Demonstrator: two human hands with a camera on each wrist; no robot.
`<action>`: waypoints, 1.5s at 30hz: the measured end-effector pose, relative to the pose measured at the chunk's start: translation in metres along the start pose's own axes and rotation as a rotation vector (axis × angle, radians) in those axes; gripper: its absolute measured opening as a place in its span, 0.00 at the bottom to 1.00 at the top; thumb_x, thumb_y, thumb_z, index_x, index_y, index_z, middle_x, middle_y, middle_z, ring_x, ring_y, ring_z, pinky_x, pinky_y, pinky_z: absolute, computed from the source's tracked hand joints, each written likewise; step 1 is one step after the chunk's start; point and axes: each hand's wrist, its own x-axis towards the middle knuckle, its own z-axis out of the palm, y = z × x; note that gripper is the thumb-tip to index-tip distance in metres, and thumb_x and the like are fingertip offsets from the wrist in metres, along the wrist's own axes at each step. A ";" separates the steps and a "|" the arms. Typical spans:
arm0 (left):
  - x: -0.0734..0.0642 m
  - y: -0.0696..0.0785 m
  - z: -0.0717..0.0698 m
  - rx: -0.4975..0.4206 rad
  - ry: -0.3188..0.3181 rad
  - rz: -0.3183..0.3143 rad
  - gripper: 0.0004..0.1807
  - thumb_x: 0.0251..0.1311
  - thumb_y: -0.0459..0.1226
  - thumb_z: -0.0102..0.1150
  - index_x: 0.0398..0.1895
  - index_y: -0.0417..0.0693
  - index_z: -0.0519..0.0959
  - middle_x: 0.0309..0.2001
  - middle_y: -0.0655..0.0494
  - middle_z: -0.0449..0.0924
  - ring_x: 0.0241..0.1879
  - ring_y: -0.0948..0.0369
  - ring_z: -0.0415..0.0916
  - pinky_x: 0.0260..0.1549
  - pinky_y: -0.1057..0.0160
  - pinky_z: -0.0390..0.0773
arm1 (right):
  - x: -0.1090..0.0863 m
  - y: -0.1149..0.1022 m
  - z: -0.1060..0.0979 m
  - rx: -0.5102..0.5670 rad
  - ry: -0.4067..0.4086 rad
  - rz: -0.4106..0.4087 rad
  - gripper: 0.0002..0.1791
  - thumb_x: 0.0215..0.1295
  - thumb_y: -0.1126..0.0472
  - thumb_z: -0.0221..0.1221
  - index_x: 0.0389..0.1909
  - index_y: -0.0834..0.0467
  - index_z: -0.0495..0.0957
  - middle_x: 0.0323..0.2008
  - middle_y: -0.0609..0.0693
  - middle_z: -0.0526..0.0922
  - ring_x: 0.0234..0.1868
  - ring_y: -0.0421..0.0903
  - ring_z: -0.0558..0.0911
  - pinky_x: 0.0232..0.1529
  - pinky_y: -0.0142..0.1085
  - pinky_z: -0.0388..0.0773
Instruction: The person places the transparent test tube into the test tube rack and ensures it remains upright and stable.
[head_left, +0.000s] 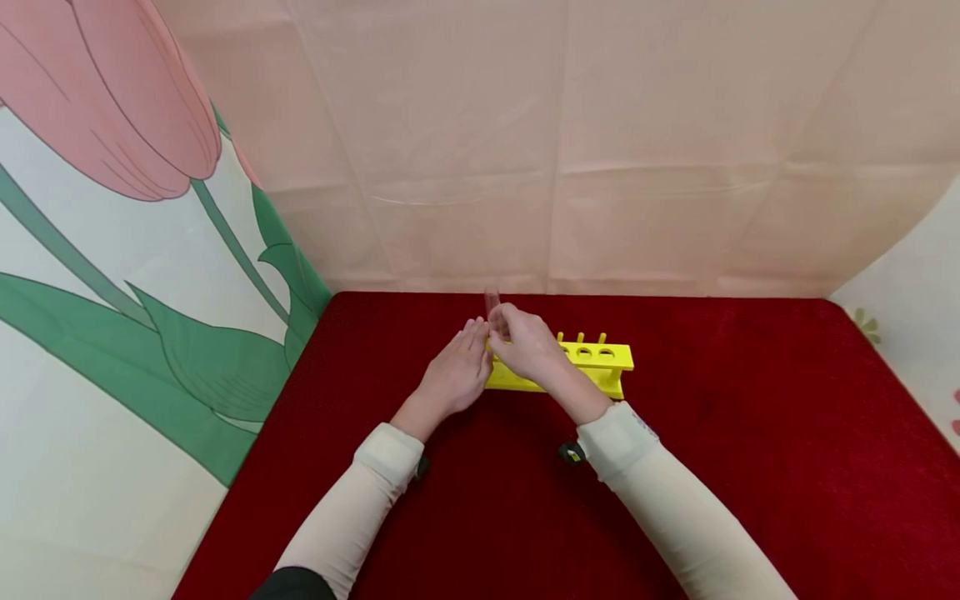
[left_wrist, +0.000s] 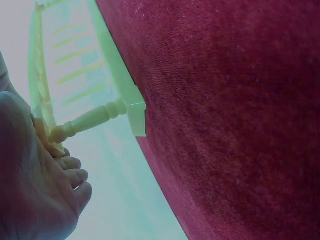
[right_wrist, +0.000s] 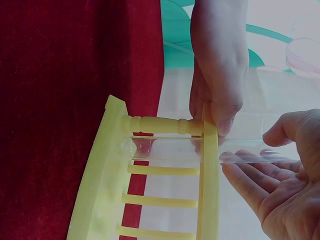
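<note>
A yellow test tube rack [head_left: 596, 364] stands upright on the red cloth. My left hand [head_left: 459, 367] grips the left end of its top board, thumb on one face and fingers on the other. A clear test tube [right_wrist: 172, 150] passes through the hole at that end, its rounded bottom near the rack's base. My right hand [head_left: 525, 342] holds the upper part of the tube between thumb and fingers, above the board. In the left wrist view, the rack's end post [left_wrist: 90, 121] stands beside the left hand's curled fingers.
Several pegs [head_left: 580, 337] rise along the rack's back edge, and open holes show to the right. A dark red cloth [head_left: 712, 467] covers the table. Behind it hangs a pale pink backdrop [head_left: 637, 150], with a tulip-printed cloth [head_left: 187, 333] at the left.
</note>
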 end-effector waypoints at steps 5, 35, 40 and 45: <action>0.000 0.000 0.001 -0.003 0.003 -0.002 0.34 0.82 0.50 0.22 0.81 0.40 0.47 0.81 0.45 0.47 0.81 0.53 0.40 0.78 0.58 0.45 | 0.000 0.001 0.002 0.002 -0.002 0.005 0.14 0.71 0.60 0.60 0.54 0.61 0.75 0.46 0.55 0.83 0.46 0.51 0.81 0.51 0.45 0.83; 0.001 -0.002 0.002 -0.005 0.024 0.014 0.33 0.82 0.49 0.24 0.81 0.39 0.48 0.81 0.45 0.48 0.81 0.54 0.41 0.78 0.57 0.46 | 0.000 0.010 0.007 0.020 -0.008 0.006 0.14 0.71 0.62 0.60 0.54 0.61 0.75 0.49 0.57 0.84 0.51 0.53 0.83 0.54 0.47 0.83; 0.001 -0.002 0.002 -0.007 0.010 0.006 0.33 0.82 0.49 0.24 0.81 0.40 0.47 0.81 0.47 0.46 0.81 0.54 0.40 0.78 0.58 0.45 | -0.001 0.009 0.005 0.022 -0.012 0.009 0.15 0.72 0.61 0.59 0.55 0.62 0.75 0.51 0.57 0.83 0.51 0.53 0.83 0.54 0.47 0.83; 0.001 -0.003 0.002 -0.001 0.016 0.003 0.34 0.82 0.49 0.24 0.81 0.39 0.48 0.81 0.46 0.47 0.81 0.54 0.41 0.78 0.58 0.46 | -0.002 0.008 0.003 0.025 -0.027 0.015 0.15 0.72 0.61 0.59 0.56 0.62 0.74 0.51 0.57 0.83 0.52 0.54 0.83 0.54 0.47 0.83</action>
